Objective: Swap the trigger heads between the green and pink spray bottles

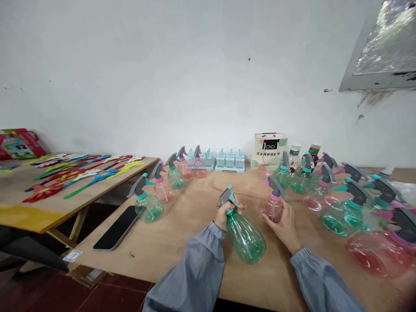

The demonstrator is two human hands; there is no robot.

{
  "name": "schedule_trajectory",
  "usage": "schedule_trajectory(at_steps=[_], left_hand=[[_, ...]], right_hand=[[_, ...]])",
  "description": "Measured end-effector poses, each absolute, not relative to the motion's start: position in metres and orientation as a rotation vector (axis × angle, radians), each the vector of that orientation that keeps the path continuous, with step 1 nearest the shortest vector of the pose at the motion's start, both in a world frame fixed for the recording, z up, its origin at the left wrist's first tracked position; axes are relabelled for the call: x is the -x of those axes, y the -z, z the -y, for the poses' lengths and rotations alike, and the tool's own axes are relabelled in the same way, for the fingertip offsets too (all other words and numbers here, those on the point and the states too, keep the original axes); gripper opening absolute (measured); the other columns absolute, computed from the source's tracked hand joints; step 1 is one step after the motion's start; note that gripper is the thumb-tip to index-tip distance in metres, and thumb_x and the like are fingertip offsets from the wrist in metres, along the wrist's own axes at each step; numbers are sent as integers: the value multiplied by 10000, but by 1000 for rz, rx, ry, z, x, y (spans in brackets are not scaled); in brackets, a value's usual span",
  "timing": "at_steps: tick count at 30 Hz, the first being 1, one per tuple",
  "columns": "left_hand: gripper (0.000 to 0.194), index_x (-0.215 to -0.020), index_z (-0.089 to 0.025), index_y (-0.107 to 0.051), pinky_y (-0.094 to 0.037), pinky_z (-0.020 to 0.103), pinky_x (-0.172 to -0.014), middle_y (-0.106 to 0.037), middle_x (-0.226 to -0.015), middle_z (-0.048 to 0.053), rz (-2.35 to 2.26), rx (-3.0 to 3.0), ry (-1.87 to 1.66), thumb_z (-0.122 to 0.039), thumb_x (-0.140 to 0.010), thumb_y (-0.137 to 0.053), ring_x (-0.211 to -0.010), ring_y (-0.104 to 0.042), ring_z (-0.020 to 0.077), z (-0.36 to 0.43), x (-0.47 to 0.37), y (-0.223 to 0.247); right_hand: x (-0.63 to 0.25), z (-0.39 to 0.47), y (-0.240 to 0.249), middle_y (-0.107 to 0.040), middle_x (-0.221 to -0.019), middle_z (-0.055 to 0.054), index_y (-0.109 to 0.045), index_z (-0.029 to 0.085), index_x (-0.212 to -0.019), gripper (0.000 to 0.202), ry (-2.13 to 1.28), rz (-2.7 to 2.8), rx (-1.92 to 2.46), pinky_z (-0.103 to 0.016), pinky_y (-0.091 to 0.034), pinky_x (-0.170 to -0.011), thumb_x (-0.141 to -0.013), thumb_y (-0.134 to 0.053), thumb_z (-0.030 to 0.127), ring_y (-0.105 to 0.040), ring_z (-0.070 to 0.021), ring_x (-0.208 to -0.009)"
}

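Observation:
My left hand is wrapped round the neck of a green spray bottle, which tilts with its base toward me and its grey and teal trigger head up. My right hand grips the body of a pink spray bottle with a grey and pink head; it appears upright on the brown table. Left of my hands stand several more spray bottles, the nearest a green one. On the right is another group, with a green bottle and a large pink bottle closest.
A black phone lies near the table's left edge. Along the wall stand pale blue ice-pop moulds, a paper bag and white-capped bottles. Another table at left holds colourful flower-shaped pieces.

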State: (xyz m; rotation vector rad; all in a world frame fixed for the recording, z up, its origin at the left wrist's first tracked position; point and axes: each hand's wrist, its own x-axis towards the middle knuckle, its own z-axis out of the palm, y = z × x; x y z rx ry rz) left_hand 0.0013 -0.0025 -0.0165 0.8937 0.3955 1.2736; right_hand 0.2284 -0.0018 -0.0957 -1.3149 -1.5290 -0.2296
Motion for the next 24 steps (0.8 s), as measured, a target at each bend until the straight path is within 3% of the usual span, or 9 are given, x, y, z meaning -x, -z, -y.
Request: schedule_trajectory(at_steps=[6, 12, 19, 24], left_hand=[[348, -897, -177, -639, -527, 415, -867, -747, -934, 41, -369, -989, -1168, -265, -560, -649, -484, -565, 91, 5, -3, 12], [213, -691, -179, -565, -524, 404, -841, -644, -609, -14, -505, -911, -1285, -287, -525, -643, -465, -537, 98, -1, -3, 19], [372, -921, -173, -633, -527, 394, -860, -733, -945, 41, -408, -988, -1184, -342, -600, -713, -505, -557, 73, 7, -4, 12], [392, -765, -173, -588, -509, 290, -674, -685, -702, 9, -562, -973, -1290, -455, -599, -803, -513, -579, 97, 6, -4, 17]], right_hand=[[-228, 0, 96, -516, -1248, -197, -374, 126, -1424, 896, 235, 1536, 1301, -536, -406, -990, -791, -570, 730, -481, -342, -1153], [-229, 0, 97, -517, -1251, -199, -376, 129, -1421, 891, 239, 1539, 1298, -536, -413, -985, -789, -578, 725, -484, -345, -1157], [-230, -1, 98, -524, -1249, -198, -375, 134, -1422, 891, 242, 1543, 1295, -539, -407, -991, -789, -578, 727, -497, -346, -1148], [-231, -1, 98, -521, -1254, -198, -376, 128, -1422, 906, 236, 1543, 1305, -531, -410, -984, -784, -567, 743, -492, -345, -1151]])
